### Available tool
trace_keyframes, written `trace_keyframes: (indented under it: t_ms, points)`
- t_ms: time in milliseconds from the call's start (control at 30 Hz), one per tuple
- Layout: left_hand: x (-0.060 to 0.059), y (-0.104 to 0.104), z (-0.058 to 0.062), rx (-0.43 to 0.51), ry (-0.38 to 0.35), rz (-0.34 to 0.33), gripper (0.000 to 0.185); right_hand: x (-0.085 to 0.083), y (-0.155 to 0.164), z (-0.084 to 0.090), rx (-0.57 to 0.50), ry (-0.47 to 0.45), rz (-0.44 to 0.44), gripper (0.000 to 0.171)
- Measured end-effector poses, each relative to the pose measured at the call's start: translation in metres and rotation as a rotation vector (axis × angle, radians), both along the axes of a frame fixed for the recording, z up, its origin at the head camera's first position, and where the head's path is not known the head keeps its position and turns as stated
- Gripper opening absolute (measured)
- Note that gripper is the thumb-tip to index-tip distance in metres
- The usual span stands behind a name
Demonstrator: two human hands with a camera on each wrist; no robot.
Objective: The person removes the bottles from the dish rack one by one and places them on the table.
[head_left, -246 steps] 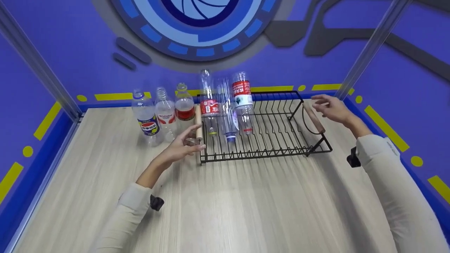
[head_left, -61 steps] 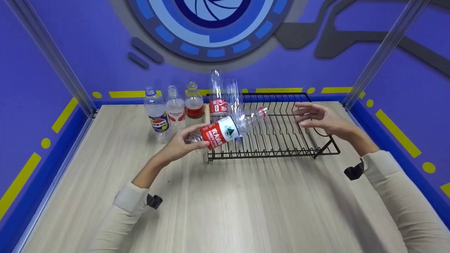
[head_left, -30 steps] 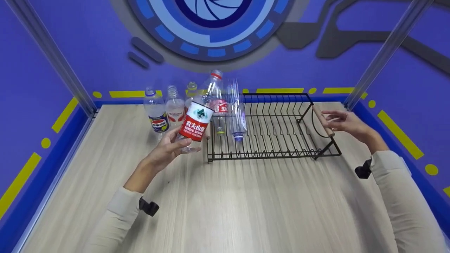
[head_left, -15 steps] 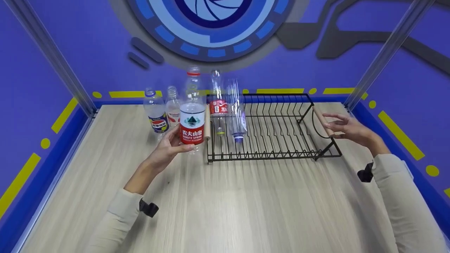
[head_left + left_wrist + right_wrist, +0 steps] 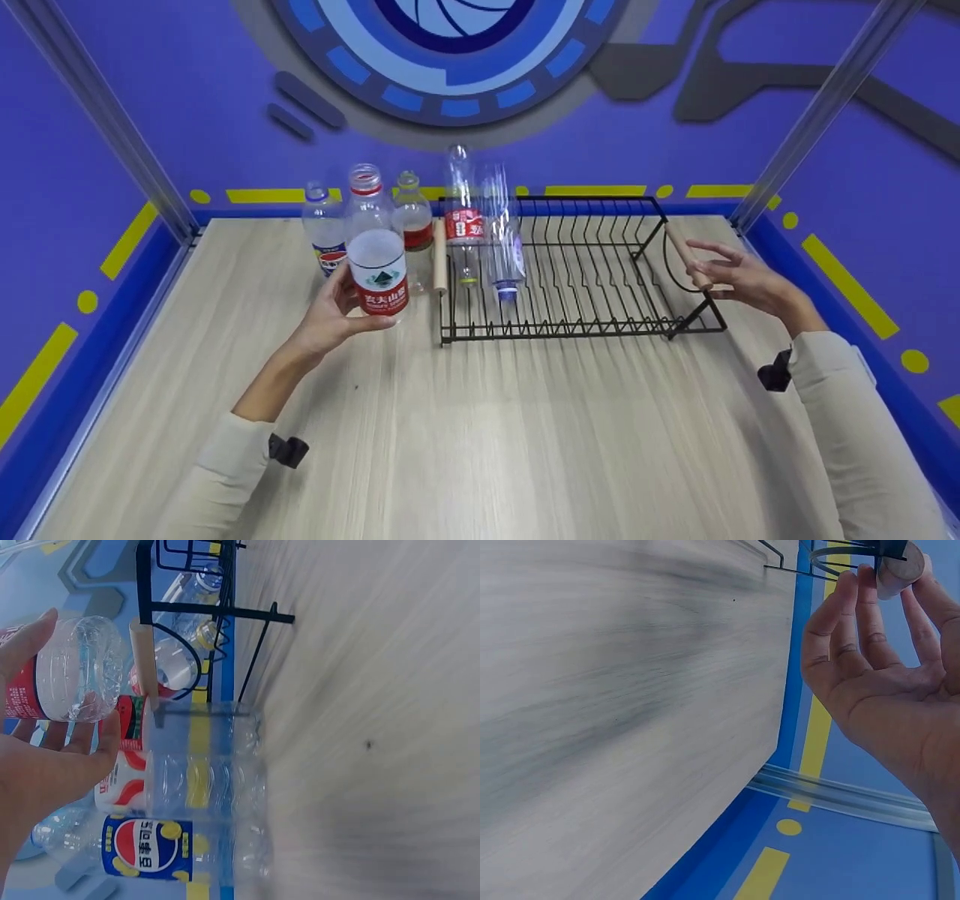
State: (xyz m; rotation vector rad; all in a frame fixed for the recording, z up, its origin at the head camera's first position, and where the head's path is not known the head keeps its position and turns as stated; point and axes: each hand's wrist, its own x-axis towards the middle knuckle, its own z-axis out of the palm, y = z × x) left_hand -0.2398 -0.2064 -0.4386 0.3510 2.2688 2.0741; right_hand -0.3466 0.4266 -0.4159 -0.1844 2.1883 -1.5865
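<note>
Bright light; tabletop (image 5: 480, 435) softly shadowed; 2 wrist views hazy.

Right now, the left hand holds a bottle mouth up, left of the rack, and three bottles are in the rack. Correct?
Not three: the head view shows two in the rack, a red-labelled bottle and a blue-necked bottle. The rest is right: the left hand holds its bottle mouth up, left of the rack.

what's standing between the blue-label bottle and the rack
Two bottles: a white-and-red bottle, then, nearer the rack, a red-label bottle. The left wrist view shows both.
</note>
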Motion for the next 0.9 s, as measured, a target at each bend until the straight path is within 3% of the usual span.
trace_keyframes:
  t_ms: [233,533,700,900]
  points:
    - [0.007,-0.018,0.000,-0.069,0.066,0.073,0.096,-0.001,0.000,0.000,0.028,0.011,0.012,0.060]
    - [0.016,-0.042,0.003,-0.097,0.033,0.164,0.098,-0.001,0.001,0.000,0.041,0.003,0.007,0.059]
    - [0.015,-0.055,0.005,-0.103,0.035,0.235,0.097,-0.001,0.002,0.000,0.054,-0.003,0.001,0.059]
    - [0.009,-0.071,-0.002,-0.119,0.004,0.341,0.096,-0.002,0.001,-0.001,0.057,-0.016,-0.004,0.060]
